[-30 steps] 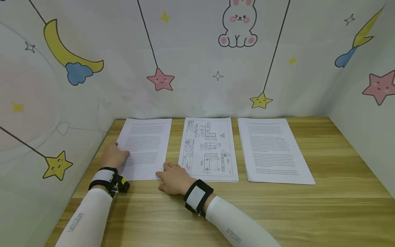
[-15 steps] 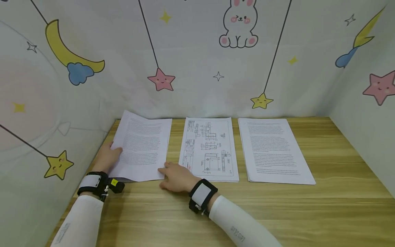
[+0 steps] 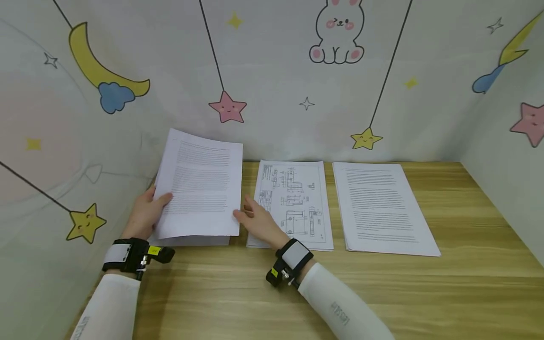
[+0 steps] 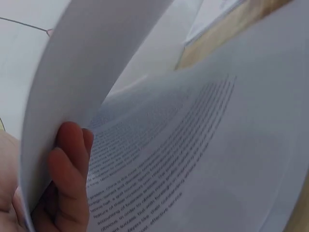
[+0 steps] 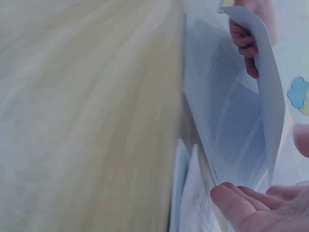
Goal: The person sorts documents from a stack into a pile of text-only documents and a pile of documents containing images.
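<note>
On the left, a printed text sheet (image 3: 204, 182) is raised and tilted up, at least one more page edge showing behind it. My left hand (image 3: 143, 215) pinches its left edge, thumb in front; the left wrist view shows curled fingers (image 4: 70, 186) behind the bent paper. Below it another text page (image 3: 191, 241) lies on the table, its print visible in the left wrist view. My right hand (image 3: 264, 224) is at the raised sheet's lower right edge, thumb overlapping that edge. In the right wrist view its fingers (image 5: 236, 203) are extended and spread from the thumb.
A stack of technical drawings (image 3: 293, 198) lies in the middle of the wooden table (image 3: 238, 293), partly under my right forearm's line. Another stack of text pages (image 3: 386, 208) lies to its right. A patterned cloth wall (image 3: 276, 127) encloses the back and sides.
My left hand has gripped and raised the left text sheet off the pages below. My right hand has left the pile's lower right corner and moved up to the raised sheet's right edge.
</note>
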### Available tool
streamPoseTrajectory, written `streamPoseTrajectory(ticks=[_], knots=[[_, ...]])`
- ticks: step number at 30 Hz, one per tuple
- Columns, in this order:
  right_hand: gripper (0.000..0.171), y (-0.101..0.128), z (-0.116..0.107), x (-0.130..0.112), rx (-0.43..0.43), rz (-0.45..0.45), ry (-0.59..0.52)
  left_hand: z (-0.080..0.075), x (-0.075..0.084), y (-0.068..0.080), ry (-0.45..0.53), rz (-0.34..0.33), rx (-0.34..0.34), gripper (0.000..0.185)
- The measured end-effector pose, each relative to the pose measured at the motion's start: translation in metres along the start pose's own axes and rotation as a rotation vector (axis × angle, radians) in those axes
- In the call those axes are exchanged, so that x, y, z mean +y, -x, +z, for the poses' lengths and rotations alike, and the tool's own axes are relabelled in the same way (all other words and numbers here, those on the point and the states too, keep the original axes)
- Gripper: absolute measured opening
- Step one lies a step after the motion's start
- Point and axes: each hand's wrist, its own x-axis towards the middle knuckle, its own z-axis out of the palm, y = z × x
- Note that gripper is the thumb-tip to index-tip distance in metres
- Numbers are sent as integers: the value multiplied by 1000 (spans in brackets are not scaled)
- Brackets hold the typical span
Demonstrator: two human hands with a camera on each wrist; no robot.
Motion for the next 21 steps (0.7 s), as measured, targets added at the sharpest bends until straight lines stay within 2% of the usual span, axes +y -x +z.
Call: streamPoseTrajectory(ticks=[6, 11, 18, 21], knots=[[77, -6, -19, -3, 69, 135, -316, 8, 16, 10, 21, 59, -39, 66], [75, -9, -26, -2, 89, 180, -478, 17, 25, 18, 42, 140, -76, 58], [39, -11, -25, 1, 106, 163, -725, 30, 35, 26, 62, 218, -130, 53], [36, -12, -26, 0, 152, 180, -743, 32, 39, 28, 46, 235, -144, 55]])
